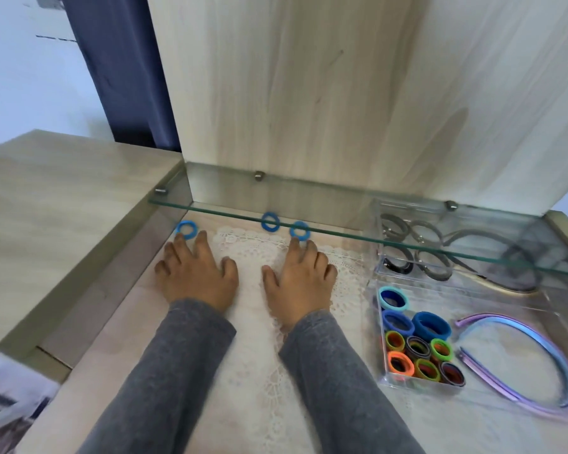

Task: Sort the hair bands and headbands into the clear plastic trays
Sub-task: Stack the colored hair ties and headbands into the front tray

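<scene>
Gripping nothing: left hand and right hand lying flat on white lace mat, fingers straight and spread.

Three small blue elastic hair bands still lying loose:
- one at left fingertips, 12 o'clock
- one at right fingertips
- one between them

At 3 o'clock, clear plastic tray holding coloured bands, with purple-blue plastic headbands lying beside it. Sorting looking nearly done.

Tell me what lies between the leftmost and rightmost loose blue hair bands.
In the head view, a third blue hair band lies between the leftmost blue band and the rightmost blue band, near the back edge of the lace mat.
</scene>
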The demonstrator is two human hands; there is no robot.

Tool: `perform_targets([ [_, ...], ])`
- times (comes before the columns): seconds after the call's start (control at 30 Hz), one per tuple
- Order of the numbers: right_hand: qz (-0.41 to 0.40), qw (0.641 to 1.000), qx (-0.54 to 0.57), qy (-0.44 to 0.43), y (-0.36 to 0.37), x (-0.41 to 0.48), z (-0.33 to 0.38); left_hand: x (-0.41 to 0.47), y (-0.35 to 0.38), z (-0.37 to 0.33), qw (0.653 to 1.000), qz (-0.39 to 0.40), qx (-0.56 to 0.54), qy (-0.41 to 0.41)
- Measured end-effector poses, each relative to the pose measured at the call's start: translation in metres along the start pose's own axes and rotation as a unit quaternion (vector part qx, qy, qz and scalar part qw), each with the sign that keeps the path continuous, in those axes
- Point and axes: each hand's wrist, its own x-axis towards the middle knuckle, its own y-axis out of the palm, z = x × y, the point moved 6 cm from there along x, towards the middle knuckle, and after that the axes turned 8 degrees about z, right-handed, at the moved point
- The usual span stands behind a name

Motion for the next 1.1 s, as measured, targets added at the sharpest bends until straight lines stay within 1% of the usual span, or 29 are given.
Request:
perform_targets([
  [0.1,-0.029,0.999,-0.010,0.030,0.000,0.011,-0.005,0.012,-0.004,0.002,1.000,-0.001,-0.011,-0.017],
  [0.2,-0.051,0.997,-0.020,0.049,-0.002,0.024,-0.008,0.022,-0.009,0.005,0.999,-0.022,-0.019,-0.028],
  [0.3,-0.074,0.995,-0.006,0.061,-0.006,0.031,-0.014,0.025,-0.012,0.006,0.998,-0.040,-0.029,-0.027],
  [0.5,-0.086,0.993,0.017,0.080,-0.010,0.045,-0.020,0.032,-0.015,0.014,0.993,-0.062,-0.093,-0.025],
  [0.67,-0.124,0.988,0.068,0.063,-0.012,0.048,-0.023,0.029,-0.018,0.015,0.985,-0.090,-0.143,0.019],
  [0.8,-0.144,0.984,0.093,0.058,-0.012,0.046,-0.025,0.016,-0.021,0.005,0.987,-0.112,-0.094,0.070],
  [0.9,-0.165,0.978,0.124,0.028,-0.013,0.041,-0.026,0.009,-0.018,-0.004,0.982,-0.096,-0.103,0.127],
  [1.0,-0.166,0.968,0.183,-0.047,-0.014,0.037,-0.024,0.006,-0.016,-0.015,0.966,-0.072,-0.122,0.215],
  [1.1,-0.142,0.962,0.196,-0.130,-0.012,0.032,-0.013,0.004,-0.014,-0.019,0.958,-0.042,-0.125,0.253],
])
